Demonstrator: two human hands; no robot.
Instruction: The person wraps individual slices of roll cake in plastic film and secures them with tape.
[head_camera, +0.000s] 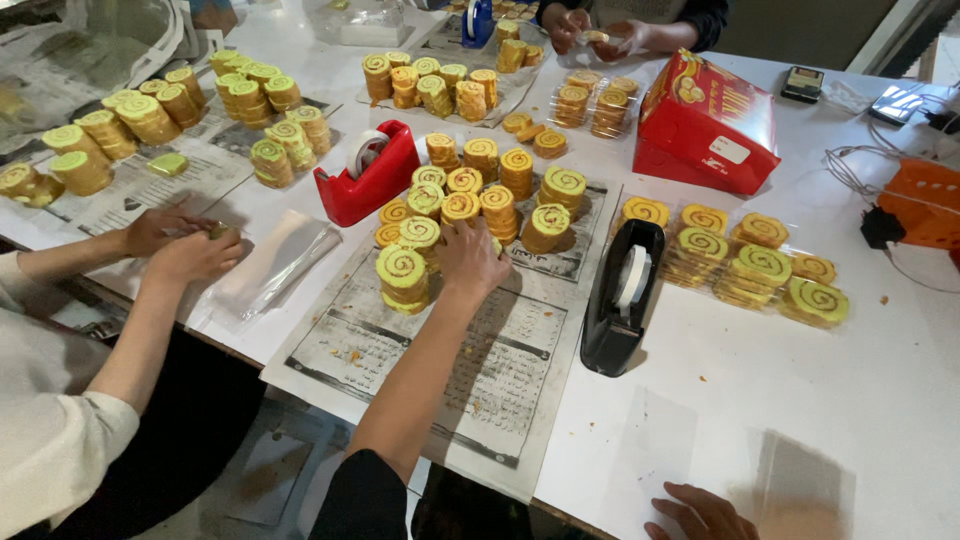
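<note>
My left hand (470, 258) reaches out from a black sleeve over a sheet of newspaper (500, 370). Its fingers curl around a stack of round yellow-green swirl cookies (461, 208) in the middle cluster. More stacks stand right beside it, one tall stack (402, 275) just to its left. At the bottom edge my right hand (700, 512) lies flat on the white table (880, 380), fingers apart and holding nothing. A clear plastic bag (800, 485) lies just to its right.
A black tape dispenser (620, 300) stands right of the newspaper and a red one (365, 175) behind the cookies. Bagged cookies (745, 265) and a red box (705, 125) are at the right. A co-worker's hands (190, 248) work at the left; another person's hands (600, 35) at the far side.
</note>
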